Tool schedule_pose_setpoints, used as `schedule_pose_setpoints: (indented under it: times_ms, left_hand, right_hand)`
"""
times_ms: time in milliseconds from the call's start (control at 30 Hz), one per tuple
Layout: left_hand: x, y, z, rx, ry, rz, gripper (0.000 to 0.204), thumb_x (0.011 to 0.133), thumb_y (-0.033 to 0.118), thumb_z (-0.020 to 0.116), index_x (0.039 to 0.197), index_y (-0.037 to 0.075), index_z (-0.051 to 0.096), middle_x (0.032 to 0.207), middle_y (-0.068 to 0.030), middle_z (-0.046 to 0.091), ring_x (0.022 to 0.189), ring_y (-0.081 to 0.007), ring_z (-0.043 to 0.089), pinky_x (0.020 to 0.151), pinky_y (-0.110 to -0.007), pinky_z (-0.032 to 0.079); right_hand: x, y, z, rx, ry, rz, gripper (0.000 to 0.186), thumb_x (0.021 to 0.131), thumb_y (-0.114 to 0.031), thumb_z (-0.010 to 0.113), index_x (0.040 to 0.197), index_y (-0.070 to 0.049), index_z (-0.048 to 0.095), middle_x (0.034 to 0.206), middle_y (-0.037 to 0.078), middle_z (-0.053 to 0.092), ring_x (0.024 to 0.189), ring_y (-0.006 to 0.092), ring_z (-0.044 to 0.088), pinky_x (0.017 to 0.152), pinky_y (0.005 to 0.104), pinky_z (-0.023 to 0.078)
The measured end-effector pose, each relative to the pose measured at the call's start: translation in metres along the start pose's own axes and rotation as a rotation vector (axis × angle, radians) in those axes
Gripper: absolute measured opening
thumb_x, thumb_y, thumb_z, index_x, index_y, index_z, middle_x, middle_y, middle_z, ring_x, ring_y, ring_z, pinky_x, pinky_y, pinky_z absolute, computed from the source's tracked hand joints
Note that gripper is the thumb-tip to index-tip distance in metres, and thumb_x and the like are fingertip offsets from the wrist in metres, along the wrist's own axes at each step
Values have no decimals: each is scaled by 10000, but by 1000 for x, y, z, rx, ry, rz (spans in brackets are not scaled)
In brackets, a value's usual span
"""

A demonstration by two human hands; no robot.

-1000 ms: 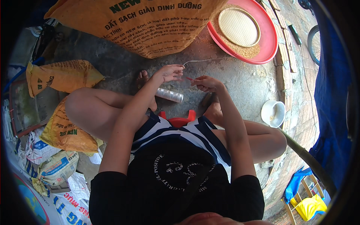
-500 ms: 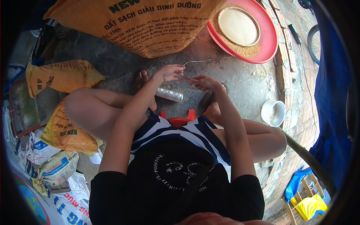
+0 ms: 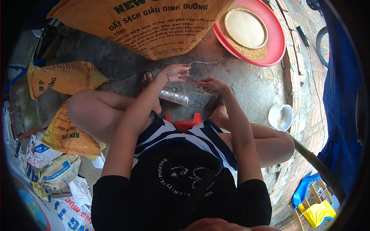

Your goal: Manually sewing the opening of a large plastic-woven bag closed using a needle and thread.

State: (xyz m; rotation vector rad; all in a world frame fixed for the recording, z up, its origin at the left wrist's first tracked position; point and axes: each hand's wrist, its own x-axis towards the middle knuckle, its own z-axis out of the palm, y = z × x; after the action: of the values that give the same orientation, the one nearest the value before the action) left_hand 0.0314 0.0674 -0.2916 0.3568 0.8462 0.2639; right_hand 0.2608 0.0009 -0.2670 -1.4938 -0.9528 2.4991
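My left hand [image 3: 177,73] pinches a pale string [image 3: 204,62] between thumb and fingertip, its other fingers loosely curled. The string's free end reaches off to the right above the concrete. Thin strands hang below that hand toward a silvery-white spool [image 3: 175,97], which lies on its side on the floor between my feet. My right hand [image 3: 211,85] is closed on a thin red object [image 3: 194,81] that points at the left hand; its kind is too small to make out. A small gap separates the two hands.
A large orange printed sack [image 3: 154,30] stands in front. At far right a pink basin [image 3: 280,46] holds grain and a round woven sieve [image 3: 246,29]. A white pot [image 3: 280,117] sits by my right knee. Smaller orange sacks [image 3: 67,79] lie left; a red stool [image 3: 183,124] is beneath me.
My right hand has drawn slightly to the right, away from the left hand, with the thin red object. The left hand stays nearly in place, holding the string.
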Motion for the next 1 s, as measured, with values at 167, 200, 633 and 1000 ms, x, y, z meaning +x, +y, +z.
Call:
schedule_pose_setpoints:
  times_ms: [167,200,633,1000]
  left_hand:
    - [-3,8,10,308,222,58,171,801,181,616,949,97,599,878,-6,569,857,-120,524,792,-433,454]
    - [-5,11,16,310,218,57,171,801,181,616,949,97,599,878,-6,569,857,-120,524,792,-433,454]
    - [-89,103,147,1196,-144,582,121,779,113,537,855,28,574,739,0,560,696,-81,524,630,-238,428]
    - [-157,122,177,1313,-393,738,110,791,74,521,881,13,539,815,-23,555,802,-113,549,744,-259,444]
  right_hand:
    - [-5,0,-6,-152,113,25,252,827,-336,599,883,-90,604,546,-72,405,438,27,334,386,213,246]
    - [-7,2,-8,-284,203,16,245,819,-327,609,884,-90,602,562,-64,434,452,33,374,393,211,278]
    - [-9,174,-143,149,1653,170,284,770,-250,556,889,6,586,676,102,571,598,242,587,529,346,484]
    - [-66,-34,-59,132,1944,-980,170,703,-22,404,657,4,566,594,108,551,558,198,520,565,329,413]
